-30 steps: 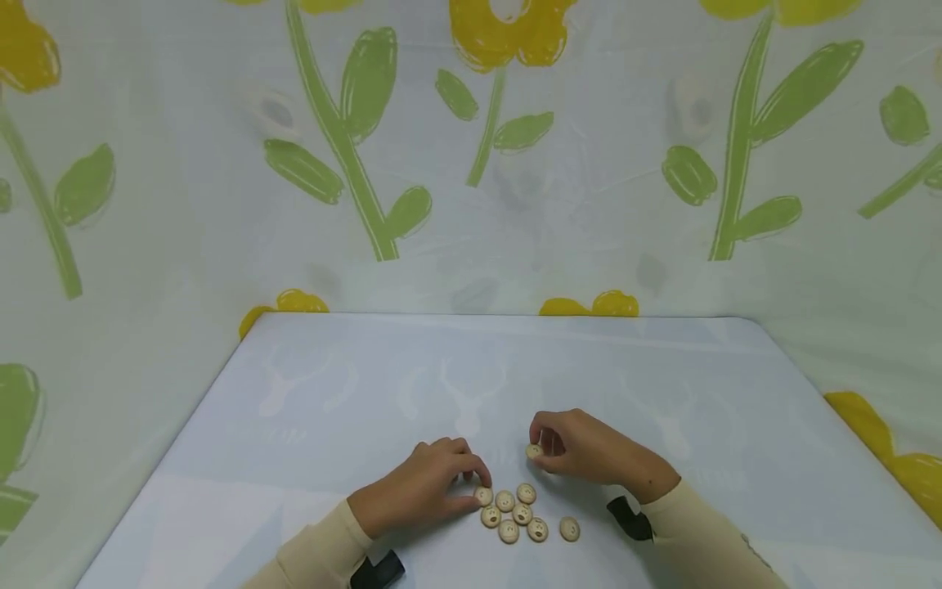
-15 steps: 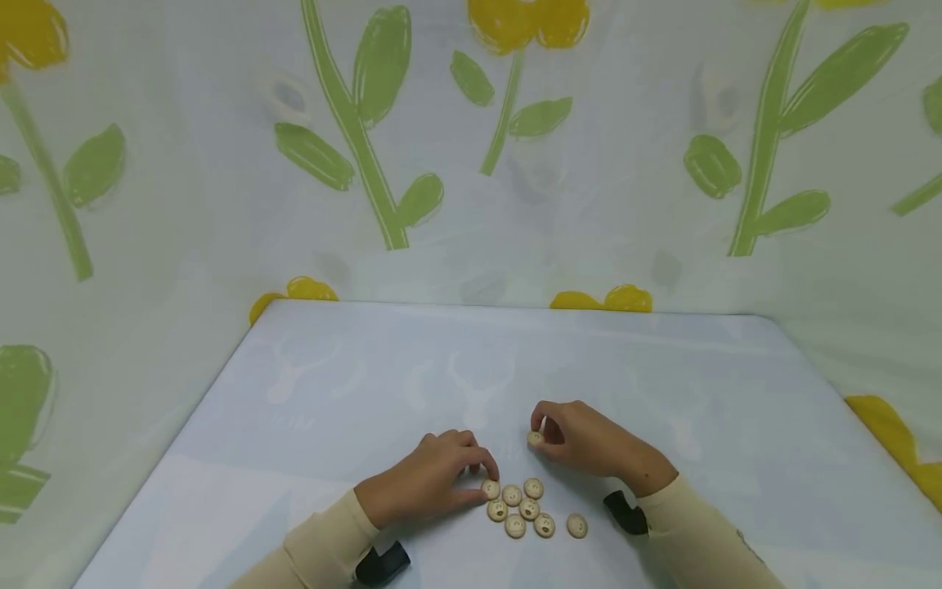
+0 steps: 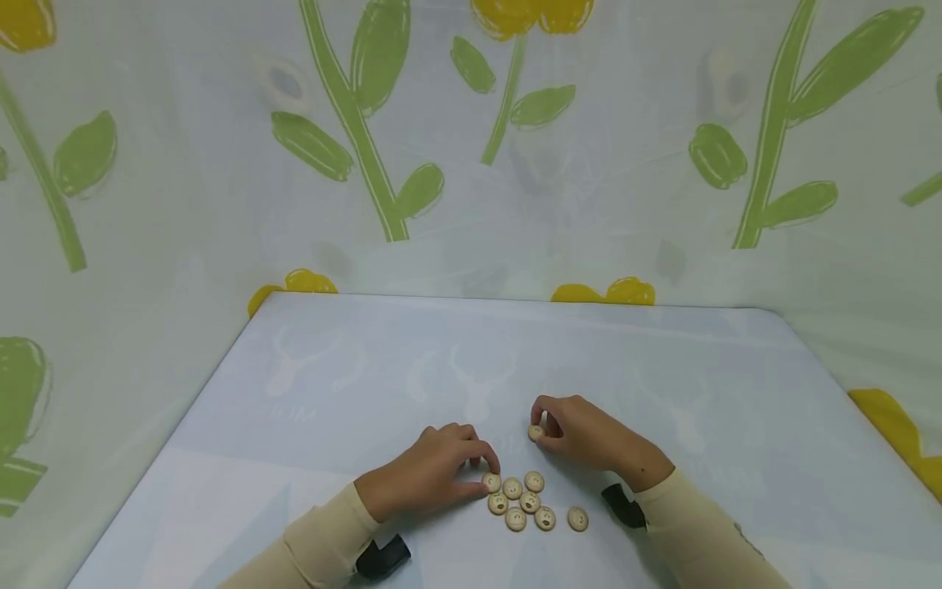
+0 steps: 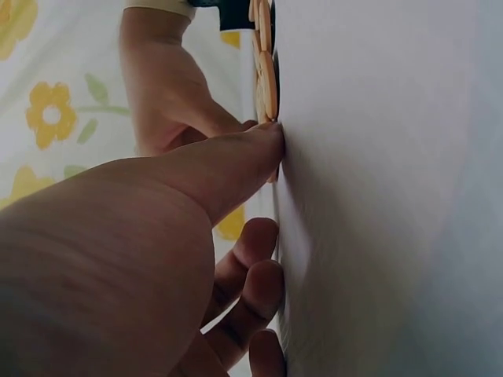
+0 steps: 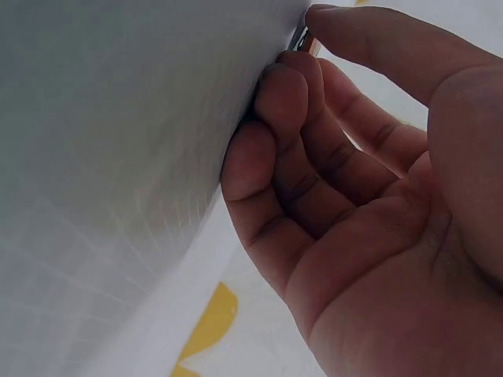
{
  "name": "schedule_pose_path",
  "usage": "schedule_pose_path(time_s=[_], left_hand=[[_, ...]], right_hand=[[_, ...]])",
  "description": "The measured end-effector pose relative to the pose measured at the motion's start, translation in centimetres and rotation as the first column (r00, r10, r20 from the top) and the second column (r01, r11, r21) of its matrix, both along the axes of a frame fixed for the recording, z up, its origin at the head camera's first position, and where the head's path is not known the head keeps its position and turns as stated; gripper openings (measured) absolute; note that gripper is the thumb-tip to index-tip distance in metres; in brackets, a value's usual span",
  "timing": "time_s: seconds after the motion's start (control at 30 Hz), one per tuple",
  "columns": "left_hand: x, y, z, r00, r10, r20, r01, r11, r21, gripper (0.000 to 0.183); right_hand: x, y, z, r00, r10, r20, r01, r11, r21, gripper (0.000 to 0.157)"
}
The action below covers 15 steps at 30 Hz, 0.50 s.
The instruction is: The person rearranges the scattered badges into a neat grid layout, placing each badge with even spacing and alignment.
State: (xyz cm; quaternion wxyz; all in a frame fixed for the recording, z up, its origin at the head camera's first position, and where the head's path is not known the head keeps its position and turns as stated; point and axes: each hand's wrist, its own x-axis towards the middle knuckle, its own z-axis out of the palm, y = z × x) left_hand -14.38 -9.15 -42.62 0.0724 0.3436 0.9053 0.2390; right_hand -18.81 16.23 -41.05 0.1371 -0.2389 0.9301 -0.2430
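Note:
Several small, round, pale wooden discs with dark face-like markings lie on the table in the head view. My left hand (image 3: 427, 473) reaches in from the left and holds the disc (image 3: 491, 483) at the group's upper left edge between thumb and finger. My right hand (image 3: 592, 433) pinches another disc (image 3: 536, 432) by its edge, farther back than the group. In the left wrist view, the thumb touches the table beside discs (image 4: 266, 82) seen edge-on. The right wrist view shows curled fingers (image 5: 283, 102) against the tabletop, with the disc mostly hidden at the thumb tip.
One separate disc (image 3: 577, 519) lies right of the group, towards the right wrist. The pale table (image 3: 353, 368) carries faint antler patterns. A curtain (image 3: 625, 164) printed with yellow flowers and green leaves hangs behind it. Black straps (image 3: 383, 558) sit at both wrists.
The head view has tilted a little, so the scene sits higher. My right hand has shifted its disc slightly away from the group; my left hand keeps its place by its disc.

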Motion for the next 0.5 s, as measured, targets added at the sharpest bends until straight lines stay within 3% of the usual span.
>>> schedule_pose_path(time_s=[0.17,0.5], left_hand=[[-0.03,0.04,0.05,0.999,0.002,0.032,-0.002,1.000,-0.002,0.015],[-0.04,0.00,0.20,1.000,0.003,0.027,-0.003,1.000,-0.002,0.016]], right_hand=[[-0.08,-0.13,-0.19,1.000,-0.007,0.014,0.007,1.000,0.011,0.016],[-0.10,-0.17,-0.17,1.000,-0.018,0.019,0.018,1.000,0.004,0.013]])
